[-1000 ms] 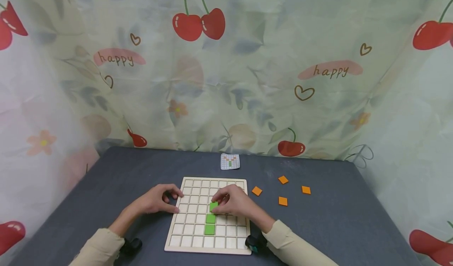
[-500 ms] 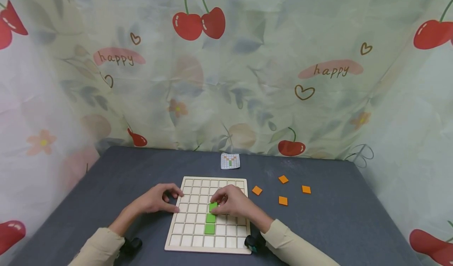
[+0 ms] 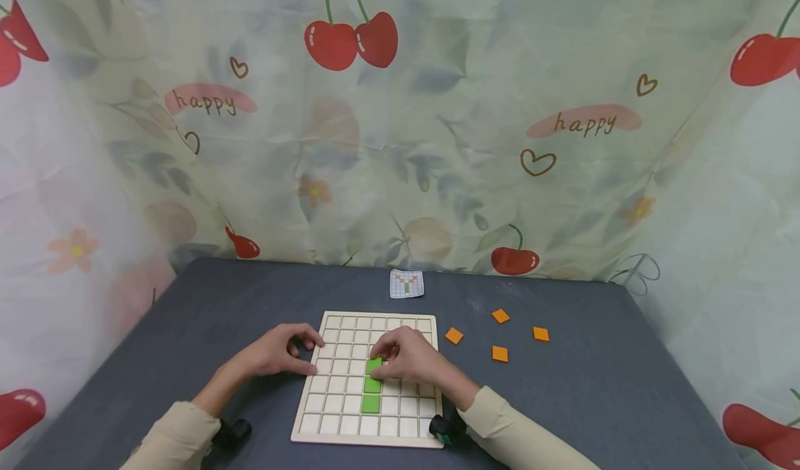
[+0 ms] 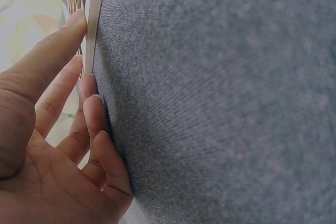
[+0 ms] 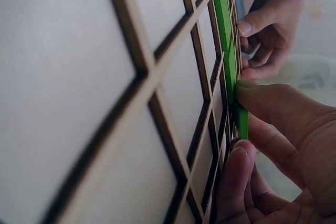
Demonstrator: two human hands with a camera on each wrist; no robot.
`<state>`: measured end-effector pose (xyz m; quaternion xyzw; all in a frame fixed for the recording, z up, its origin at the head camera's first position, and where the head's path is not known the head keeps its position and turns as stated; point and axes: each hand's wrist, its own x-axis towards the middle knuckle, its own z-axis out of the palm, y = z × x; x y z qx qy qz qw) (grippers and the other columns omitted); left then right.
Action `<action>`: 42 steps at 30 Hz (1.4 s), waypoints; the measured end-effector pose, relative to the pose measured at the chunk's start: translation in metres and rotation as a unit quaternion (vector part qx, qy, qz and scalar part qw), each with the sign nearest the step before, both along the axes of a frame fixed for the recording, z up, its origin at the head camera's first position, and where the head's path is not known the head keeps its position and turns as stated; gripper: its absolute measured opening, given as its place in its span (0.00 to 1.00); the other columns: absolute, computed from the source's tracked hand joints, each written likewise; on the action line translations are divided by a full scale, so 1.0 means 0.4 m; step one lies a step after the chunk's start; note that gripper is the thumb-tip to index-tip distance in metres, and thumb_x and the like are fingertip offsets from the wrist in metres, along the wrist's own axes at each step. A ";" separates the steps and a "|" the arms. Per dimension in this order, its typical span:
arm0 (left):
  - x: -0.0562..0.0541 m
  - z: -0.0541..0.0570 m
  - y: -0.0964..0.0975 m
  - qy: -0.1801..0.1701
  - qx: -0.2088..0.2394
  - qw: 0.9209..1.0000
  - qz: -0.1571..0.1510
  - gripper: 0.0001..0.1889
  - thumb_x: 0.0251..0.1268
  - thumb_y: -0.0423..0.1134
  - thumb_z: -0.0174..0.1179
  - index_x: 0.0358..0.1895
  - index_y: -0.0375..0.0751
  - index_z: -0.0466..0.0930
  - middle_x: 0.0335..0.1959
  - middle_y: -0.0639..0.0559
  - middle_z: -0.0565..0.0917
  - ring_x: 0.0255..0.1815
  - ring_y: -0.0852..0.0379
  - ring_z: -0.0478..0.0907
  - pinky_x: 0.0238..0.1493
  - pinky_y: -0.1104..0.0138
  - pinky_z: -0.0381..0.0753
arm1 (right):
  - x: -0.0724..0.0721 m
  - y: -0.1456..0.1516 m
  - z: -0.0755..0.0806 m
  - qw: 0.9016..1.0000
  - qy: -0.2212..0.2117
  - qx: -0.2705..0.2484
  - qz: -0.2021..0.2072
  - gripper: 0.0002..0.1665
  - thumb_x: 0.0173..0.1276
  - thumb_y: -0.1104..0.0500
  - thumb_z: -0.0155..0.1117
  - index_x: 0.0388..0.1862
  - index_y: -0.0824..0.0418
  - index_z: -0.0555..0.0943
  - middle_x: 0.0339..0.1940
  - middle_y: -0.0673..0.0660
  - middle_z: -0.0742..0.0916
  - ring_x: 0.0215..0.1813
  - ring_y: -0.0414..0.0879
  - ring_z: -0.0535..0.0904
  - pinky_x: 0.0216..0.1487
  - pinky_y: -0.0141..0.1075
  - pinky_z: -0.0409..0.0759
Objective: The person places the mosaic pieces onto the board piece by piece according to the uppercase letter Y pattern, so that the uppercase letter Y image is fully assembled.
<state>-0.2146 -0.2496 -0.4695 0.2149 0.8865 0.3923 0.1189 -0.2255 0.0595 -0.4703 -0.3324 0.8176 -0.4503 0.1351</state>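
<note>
Green is lining up: the far green tile (image 3: pixel 373 364), which the right hand (image 3: pixel 406 355) is pinching between thumb and fingers, is sitting slightly farther left than a second ago. That shift is bringing it into one column with the middle green tile (image 3: pixel 372 386) and the near green tile (image 3: pixel 371 404) on the pale gridded board (image 3: pixel 367 443), so the alignment is looking nearly complete. The left hand (image 3: pixel 275 350) is keeping its place, thumb and forefinger spread and touching the board's left rim. Four orange tiles (image 3: pixel 454 336) are lying on the desk (image 3: pixel 562 407) to the right, and a patterned card (image 3: pixel 406 284) is resting at the far side.

The left wrist view is showing more of the left hand's loosely curling fingers, which the head view is partly hiding. The right wrist view is revealing the tiles' edges side-on, with the right thumb and a fingertip gripping the far one; whether it is lying fully down, I cannot tell.
</note>
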 end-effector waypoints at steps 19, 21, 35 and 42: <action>0.002 0.007 -0.001 0.001 0.005 1.000 -0.011 0.20 0.56 0.38 0.78 0.51 0.39 0.84 0.40 0.49 0.77 0.35 0.51 0.71 0.37 0.65 0.69 | 0.003 -0.007 -0.002 1.000 0.008 0.002 -0.009 0.10 0.58 0.61 0.81 0.38 0.61 0.89 0.34 0.53 0.87 0.36 0.41 0.79 0.39 0.35 0.77; 0.002 0.007 -0.001 0.001 0.005 1.000 -0.011 0.20 0.56 0.38 0.78 0.51 0.39 0.84 0.40 0.49 0.77 0.35 0.51 0.71 0.37 0.65 0.69 | 0.002 -0.006 -0.001 1.000 0.007 0.001 -0.008 0.10 0.58 0.61 0.81 0.38 0.61 0.89 0.34 0.53 0.87 0.36 0.42 0.80 0.39 0.35 0.77; -0.001 0.002 0.000 0.007 0.005 1.000 -0.014 0.20 0.56 0.39 0.78 0.51 0.40 0.84 0.40 0.50 0.78 0.37 0.51 0.72 0.38 0.65 0.71 | -0.011 0.040 0.006 0.999 -0.033 -0.036 0.023 0.12 0.63 0.62 0.77 0.44 0.65 0.88 0.35 0.52 0.87 0.37 0.46 0.83 0.40 0.37 0.80; 0.000 0.003 0.000 0.004 0.003 1.000 -0.013 0.20 0.57 0.39 0.78 0.51 0.40 0.84 0.40 0.50 0.78 0.37 0.50 0.72 0.38 0.65 0.70 | -0.021 0.094 0.017 0.998 -0.036 -0.052 0.028 0.12 0.66 0.62 0.73 0.45 0.68 0.87 0.37 0.54 0.86 0.37 0.50 0.83 0.39 0.38 0.81</action>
